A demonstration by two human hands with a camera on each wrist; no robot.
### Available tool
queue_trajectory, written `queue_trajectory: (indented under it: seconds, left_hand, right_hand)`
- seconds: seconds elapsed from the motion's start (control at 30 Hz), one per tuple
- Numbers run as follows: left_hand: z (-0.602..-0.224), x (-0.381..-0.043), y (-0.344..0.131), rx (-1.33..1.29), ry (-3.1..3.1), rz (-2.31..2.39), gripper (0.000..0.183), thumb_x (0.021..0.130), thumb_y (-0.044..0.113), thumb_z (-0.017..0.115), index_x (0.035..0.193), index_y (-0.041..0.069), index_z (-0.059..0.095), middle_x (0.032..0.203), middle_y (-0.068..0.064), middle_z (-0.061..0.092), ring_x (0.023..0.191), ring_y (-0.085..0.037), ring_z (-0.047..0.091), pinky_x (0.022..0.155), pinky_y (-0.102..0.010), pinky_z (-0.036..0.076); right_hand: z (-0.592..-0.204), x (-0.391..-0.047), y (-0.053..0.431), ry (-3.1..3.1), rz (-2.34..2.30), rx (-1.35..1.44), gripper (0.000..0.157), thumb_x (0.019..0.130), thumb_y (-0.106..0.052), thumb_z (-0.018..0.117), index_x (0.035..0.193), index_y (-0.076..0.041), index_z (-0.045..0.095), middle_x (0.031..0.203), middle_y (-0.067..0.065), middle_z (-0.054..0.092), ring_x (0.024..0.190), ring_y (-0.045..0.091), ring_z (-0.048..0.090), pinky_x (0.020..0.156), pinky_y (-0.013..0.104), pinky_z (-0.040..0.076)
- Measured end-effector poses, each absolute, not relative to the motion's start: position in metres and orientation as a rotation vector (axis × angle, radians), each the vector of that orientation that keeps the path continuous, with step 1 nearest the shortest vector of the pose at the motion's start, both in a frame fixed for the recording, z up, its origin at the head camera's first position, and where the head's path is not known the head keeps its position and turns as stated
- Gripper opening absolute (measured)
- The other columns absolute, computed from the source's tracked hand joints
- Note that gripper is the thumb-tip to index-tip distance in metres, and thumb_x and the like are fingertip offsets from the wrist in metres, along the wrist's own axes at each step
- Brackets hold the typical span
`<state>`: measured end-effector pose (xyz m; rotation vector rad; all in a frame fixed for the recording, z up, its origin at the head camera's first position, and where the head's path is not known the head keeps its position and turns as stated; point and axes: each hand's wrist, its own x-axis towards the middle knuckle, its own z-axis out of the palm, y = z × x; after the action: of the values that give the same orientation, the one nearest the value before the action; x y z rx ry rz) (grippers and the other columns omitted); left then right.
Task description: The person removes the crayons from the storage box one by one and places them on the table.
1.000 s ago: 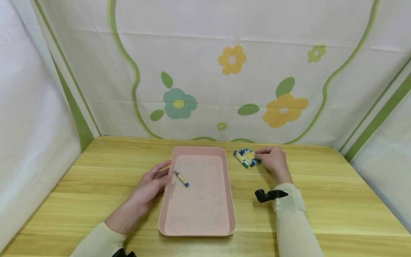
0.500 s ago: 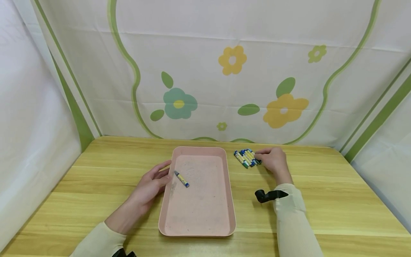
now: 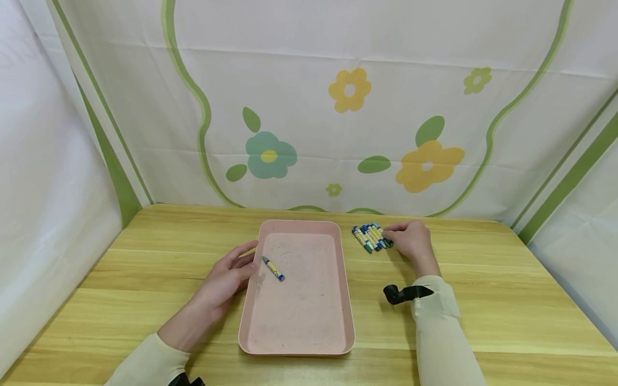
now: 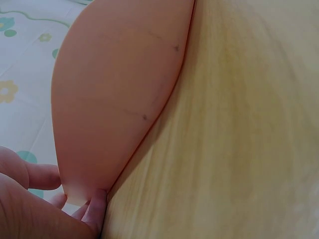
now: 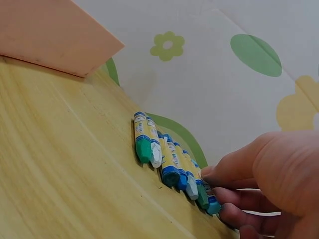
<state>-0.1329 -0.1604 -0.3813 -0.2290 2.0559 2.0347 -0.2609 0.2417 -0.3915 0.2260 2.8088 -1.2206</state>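
Observation:
A short crayon (image 3: pixel 273 268) with a yellow-and-blue wrapper and a greyish tip lies in the pink tray (image 3: pixel 304 305), near its left wall. My left hand (image 3: pixel 227 279) touches the outside of that wall with relaxed fingers. To the tray's right, several crayons (image 3: pixel 369 237) lie side by side in a row. In the right wrist view their tips are green, white, blue and teal. My right hand (image 3: pixel 410 240) is at the row's right end, thumb and fingers pinching the endmost teal crayon (image 5: pixel 213 205), which they partly cover.
Everything stands on a wooden table (image 3: pixel 507 311). A white cloth backdrop (image 3: pixel 309 123) with printed flowers rises behind its far edge, and more white cloth hangs at both sides. A black wrist strap mount (image 3: pixel 405 293) sits on the right forearm.

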Motion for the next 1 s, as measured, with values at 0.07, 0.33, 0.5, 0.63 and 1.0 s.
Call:
queue_trajectory:
  seconds: [0.07,0.33,0.5,0.63,1.0]
  left_hand:
    - [-0.381,-0.133,-0.16,-0.229,2.057,2.035,0.059,0.108,0.009,0.054,0.164,0.017,0.038,0.17,-0.019,0.039,0.15,-0.033,0.047,0.113,-0.037,0.047]
    - [-0.381,-0.132,-0.161,-0.235,2.062,2.033,0.059,0.108,0.009,0.054,0.164,0.017,0.039,0.17,-0.019,0.038,0.15,-0.033,0.047,0.111,-0.036,0.047]
    - [-0.381,-0.133,-0.16,-0.231,2.063,2.034,0.059,0.108,0.009,0.055,0.164,0.018,0.039,0.169,-0.018,0.039,0.149,-0.033,0.048,0.11,-0.035,0.048]
    - [-0.382,-0.133,-0.16,-0.229,2.06,2.036,0.059,0.108,0.009,0.055,0.164,0.017,0.039,0.169,-0.018,0.039,0.15,-0.033,0.047,0.11,-0.035,0.048]
    - [-0.381,-0.133,-0.16,-0.229,2.064,2.037,0.059,0.108,0.008,0.055,0.164,0.016,0.039,0.169,-0.018,0.04,0.15,-0.032,0.047,0.101,-0.027,0.051]
  right_hand:
    - [-0.391,-0.261,0.242,2.813,-1.224,0.224,0.034,0.101,-0.033,0.07,0.123,-0.008,0.08,0.142,0.021,0.068,0.141,0.046,0.053,0.117,0.058,0.044]
    - [-0.382,-0.257,0.239,2.806,-1.352,0.232,0.034,0.099,-0.032,0.072,0.122,-0.008,0.08,0.133,0.018,0.073,0.133,0.038,0.061,0.112,0.052,0.048]
    - [-0.369,-0.254,0.236,2.833,-1.398,0.195,0.035,0.101,-0.034,0.071,0.124,-0.008,0.079,0.136,0.018,0.072,0.134,0.037,0.06,0.112,0.052,0.048]
    - [-0.361,-0.253,0.233,2.881,-1.393,0.148,0.035,0.102,-0.034,0.071,0.123,-0.007,0.079,0.133,0.019,0.074,0.131,0.038,0.062,0.108,0.052,0.05]
    - [-0.342,-0.246,0.223,2.932,-1.415,0.078,0.035,0.102,-0.033,0.07,0.126,-0.009,0.078,0.13,0.018,0.074,0.122,0.037,0.066,0.101,0.051,0.054]
